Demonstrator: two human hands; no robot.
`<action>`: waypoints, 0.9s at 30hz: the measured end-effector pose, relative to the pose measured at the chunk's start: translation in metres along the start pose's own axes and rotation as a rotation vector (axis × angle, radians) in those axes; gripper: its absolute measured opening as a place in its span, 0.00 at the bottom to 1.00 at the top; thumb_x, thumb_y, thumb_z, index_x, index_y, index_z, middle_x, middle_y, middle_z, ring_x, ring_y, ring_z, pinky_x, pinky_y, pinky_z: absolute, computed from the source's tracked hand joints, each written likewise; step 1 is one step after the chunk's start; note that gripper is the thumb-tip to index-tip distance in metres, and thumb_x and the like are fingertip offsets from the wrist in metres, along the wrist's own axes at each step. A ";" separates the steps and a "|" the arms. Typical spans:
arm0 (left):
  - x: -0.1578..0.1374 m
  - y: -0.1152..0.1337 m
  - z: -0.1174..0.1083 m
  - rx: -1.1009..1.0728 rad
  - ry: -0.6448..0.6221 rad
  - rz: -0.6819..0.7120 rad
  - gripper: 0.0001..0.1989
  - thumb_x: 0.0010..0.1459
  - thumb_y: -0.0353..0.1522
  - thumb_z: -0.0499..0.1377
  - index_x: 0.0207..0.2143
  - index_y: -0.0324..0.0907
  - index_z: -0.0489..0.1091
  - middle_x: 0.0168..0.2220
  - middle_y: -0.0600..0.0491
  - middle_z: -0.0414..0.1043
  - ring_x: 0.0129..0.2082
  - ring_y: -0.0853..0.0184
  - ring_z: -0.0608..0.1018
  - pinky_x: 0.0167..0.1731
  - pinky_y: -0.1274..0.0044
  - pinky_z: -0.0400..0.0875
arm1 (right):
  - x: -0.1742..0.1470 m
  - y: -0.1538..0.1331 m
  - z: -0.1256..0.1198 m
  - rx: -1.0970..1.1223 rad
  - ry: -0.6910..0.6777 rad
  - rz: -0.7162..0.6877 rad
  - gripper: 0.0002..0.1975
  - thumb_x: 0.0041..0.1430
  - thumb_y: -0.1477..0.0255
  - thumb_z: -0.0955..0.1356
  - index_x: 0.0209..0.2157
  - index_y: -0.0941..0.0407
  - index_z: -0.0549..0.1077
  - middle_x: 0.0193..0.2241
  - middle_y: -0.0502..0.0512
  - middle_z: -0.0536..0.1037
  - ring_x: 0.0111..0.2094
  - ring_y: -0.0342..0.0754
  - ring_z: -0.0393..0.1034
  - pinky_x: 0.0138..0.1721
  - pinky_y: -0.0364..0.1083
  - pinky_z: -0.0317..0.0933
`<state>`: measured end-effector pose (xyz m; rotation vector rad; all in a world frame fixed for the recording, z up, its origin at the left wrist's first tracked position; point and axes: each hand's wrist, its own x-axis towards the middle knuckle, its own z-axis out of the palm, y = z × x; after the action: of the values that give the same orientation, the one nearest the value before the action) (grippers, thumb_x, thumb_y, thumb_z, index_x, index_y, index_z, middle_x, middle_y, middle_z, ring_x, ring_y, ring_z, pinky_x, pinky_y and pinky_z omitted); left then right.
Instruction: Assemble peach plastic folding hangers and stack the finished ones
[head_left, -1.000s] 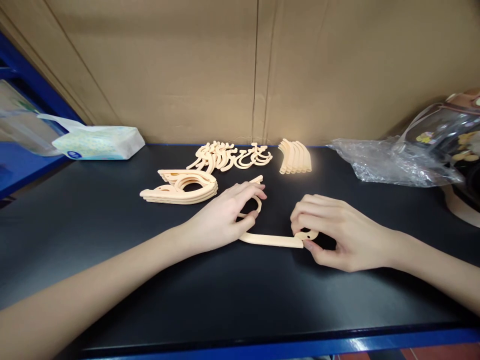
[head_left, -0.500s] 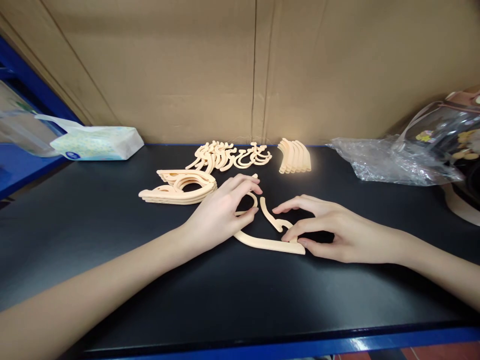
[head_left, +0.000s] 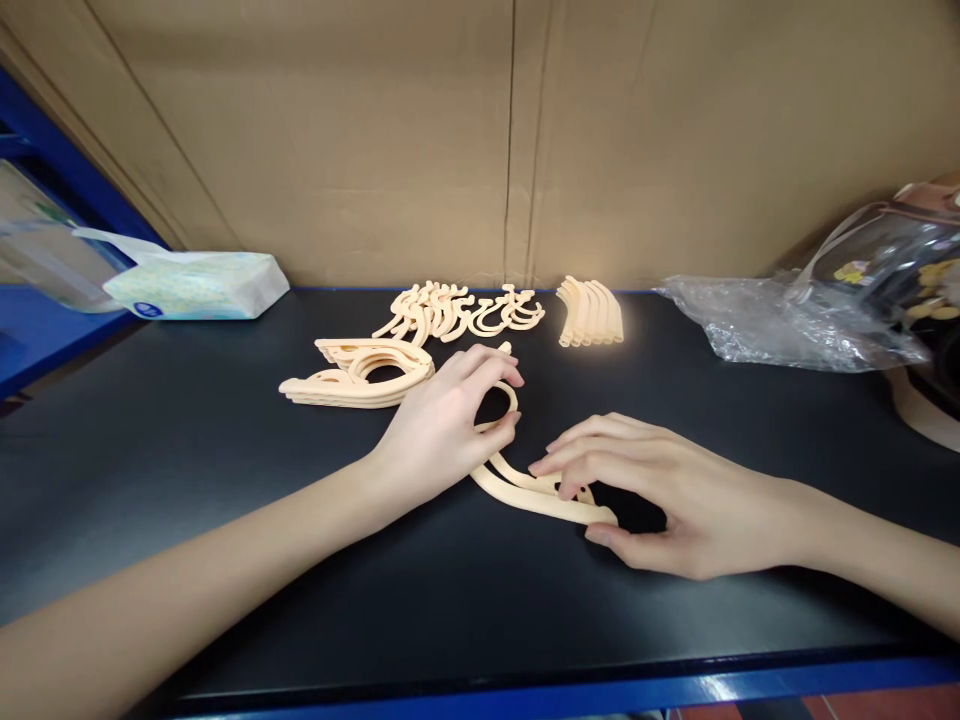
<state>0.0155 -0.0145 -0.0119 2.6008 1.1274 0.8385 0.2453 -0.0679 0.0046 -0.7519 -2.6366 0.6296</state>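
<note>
A beige plastic folding hanger [head_left: 529,498] lies on the black tabletop [head_left: 450,620] between my two hands. My left hand [head_left: 446,410] is closed around its middle, fingers and thumb by the hanger's curved hook, hiding much of that part. At the arm's outer end is my right hand [head_left: 675,495], its thumb against the near edge and its fingertips on a slimmer curved piece [head_left: 517,475] alongside the arm. To the left of my left hand rests a stack of folded hangers [head_left: 337,396] of the same colour.
Loose beige hooks [head_left: 431,310] lie in a pile at the back, with a row of curved arm pieces [head_left: 591,312] to their right. A tissue pack [head_left: 202,285] sits at the back left. Crumpled clear plastic [head_left: 787,325] lies at the right, before a cardboard wall [head_left: 360,140].
My right hand has moved slightly toward me. The slim curved piece, which stood apart from the hanger arm, now lies along it. My left hand has stayed nearly still.
</note>
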 end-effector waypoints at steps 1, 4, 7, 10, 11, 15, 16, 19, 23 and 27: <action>0.000 0.000 0.000 -0.008 -0.010 0.011 0.09 0.56 0.27 0.58 0.40 0.43 0.66 0.49 0.53 0.70 0.50 0.63 0.72 0.47 0.70 0.70 | 0.000 0.000 0.000 0.012 0.007 0.003 0.14 0.53 0.81 0.67 0.42 0.54 0.67 0.48 0.55 0.74 0.52 0.46 0.64 0.52 0.47 0.60; 0.000 -0.001 0.001 -0.049 -0.041 0.047 0.09 0.57 0.28 0.58 0.41 0.44 0.67 0.48 0.52 0.69 0.50 0.63 0.72 0.47 0.71 0.69 | -0.001 0.003 0.000 0.028 0.025 0.009 0.18 0.52 0.84 0.65 0.44 0.54 0.66 0.48 0.54 0.74 0.51 0.45 0.64 0.50 0.46 0.61; 0.002 -0.002 0.001 -0.127 -0.082 0.074 0.08 0.57 0.28 0.57 0.41 0.44 0.67 0.48 0.52 0.69 0.52 0.63 0.71 0.50 0.71 0.68 | -0.001 0.006 0.000 0.012 0.029 0.008 0.17 0.52 0.85 0.63 0.42 0.53 0.66 0.47 0.54 0.74 0.50 0.46 0.65 0.49 0.47 0.62; 0.003 -0.002 -0.001 -0.209 -0.140 0.078 0.08 0.58 0.29 0.57 0.41 0.44 0.68 0.49 0.51 0.68 0.55 0.62 0.71 0.51 0.72 0.68 | -0.001 0.007 0.000 -0.016 0.033 0.000 0.16 0.54 0.85 0.62 0.41 0.53 0.66 0.46 0.54 0.75 0.48 0.46 0.65 0.49 0.49 0.62; 0.003 -0.003 -0.001 -0.228 -0.153 0.078 0.08 0.58 0.30 0.57 0.41 0.44 0.68 0.49 0.51 0.68 0.55 0.62 0.70 0.51 0.72 0.68 | -0.001 0.007 0.000 -0.025 0.033 -0.003 0.15 0.55 0.85 0.61 0.41 0.53 0.66 0.46 0.54 0.75 0.48 0.47 0.65 0.49 0.49 0.62; 0.002 -0.003 -0.001 -0.262 -0.181 0.088 0.09 0.58 0.30 0.57 0.43 0.44 0.67 0.49 0.51 0.67 0.55 0.62 0.70 0.51 0.73 0.68 | -0.002 0.007 0.000 -0.048 0.028 0.007 0.15 0.57 0.84 0.60 0.43 0.53 0.65 0.47 0.55 0.74 0.47 0.47 0.66 0.47 0.50 0.62; 0.003 -0.003 -0.001 -0.260 -0.188 0.091 0.09 0.58 0.30 0.57 0.43 0.44 0.67 0.50 0.51 0.67 0.55 0.62 0.70 0.51 0.73 0.68 | -0.002 0.007 0.000 -0.061 0.030 0.010 0.15 0.57 0.84 0.60 0.43 0.53 0.65 0.47 0.55 0.74 0.47 0.47 0.66 0.47 0.50 0.62; 0.003 -0.002 -0.002 -0.233 -0.210 0.100 0.09 0.60 0.32 0.57 0.44 0.44 0.67 0.50 0.51 0.68 0.53 0.62 0.71 0.51 0.72 0.67 | -0.003 0.012 0.000 -0.123 0.044 0.009 0.16 0.57 0.84 0.60 0.45 0.53 0.64 0.47 0.55 0.73 0.47 0.48 0.66 0.49 0.51 0.61; 0.003 0.000 -0.004 -0.209 -0.235 0.110 0.09 0.66 0.30 0.49 0.45 0.44 0.67 0.48 0.51 0.69 0.51 0.64 0.72 0.51 0.72 0.66 | -0.006 0.021 0.000 -0.200 0.080 0.048 0.17 0.56 0.85 0.60 0.45 0.53 0.63 0.45 0.55 0.72 0.46 0.48 0.66 0.48 0.50 0.61; 0.002 -0.002 -0.004 -0.214 -0.228 0.108 0.16 0.65 0.24 0.43 0.45 0.43 0.67 0.47 0.52 0.71 0.48 0.66 0.72 0.49 0.72 0.66 | -0.007 0.029 -0.001 -0.238 0.142 0.117 0.16 0.57 0.84 0.59 0.44 0.53 0.63 0.43 0.55 0.72 0.44 0.48 0.67 0.44 0.49 0.62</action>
<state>0.0132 -0.0113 -0.0087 2.5175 0.7965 0.6232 0.2631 -0.0490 -0.0107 -0.9857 -2.5775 0.2809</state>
